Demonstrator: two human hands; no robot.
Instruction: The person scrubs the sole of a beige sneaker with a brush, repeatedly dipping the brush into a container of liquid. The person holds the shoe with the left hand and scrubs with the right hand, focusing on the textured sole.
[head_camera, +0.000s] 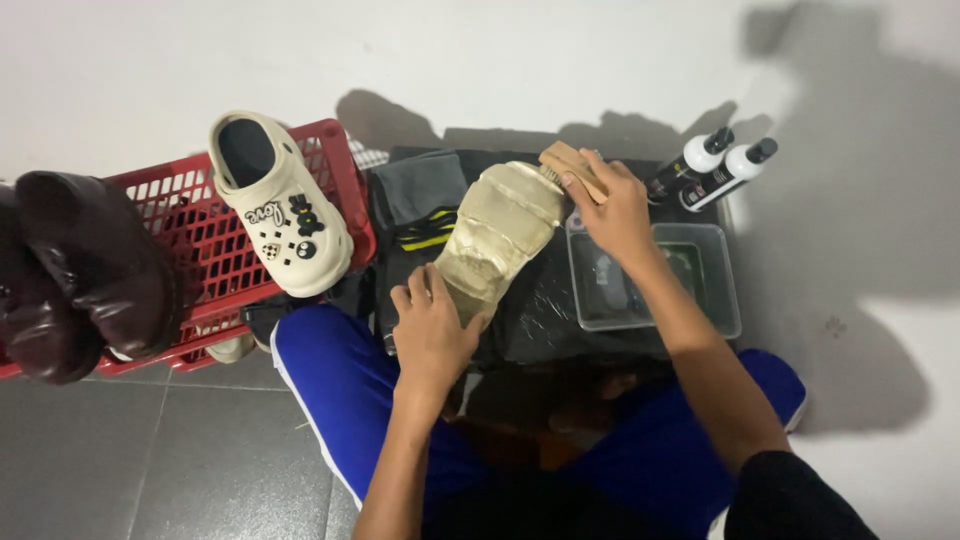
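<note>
Gripping the shoe (497, 235) heel, your left hand (432, 330) steadies it; its long axis rises toward your right hand (615, 215), clamped on the brush (570, 168) at the toe.

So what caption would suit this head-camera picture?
Left hand steadies a beige shoe sole-up; right hand holds a wooden brush against it.

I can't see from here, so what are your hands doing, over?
Left hand grips the beige shoe at its near end. Right hand presses a wooden brush on its far end. Clear tub sits beside, nothing blocking.
</note>
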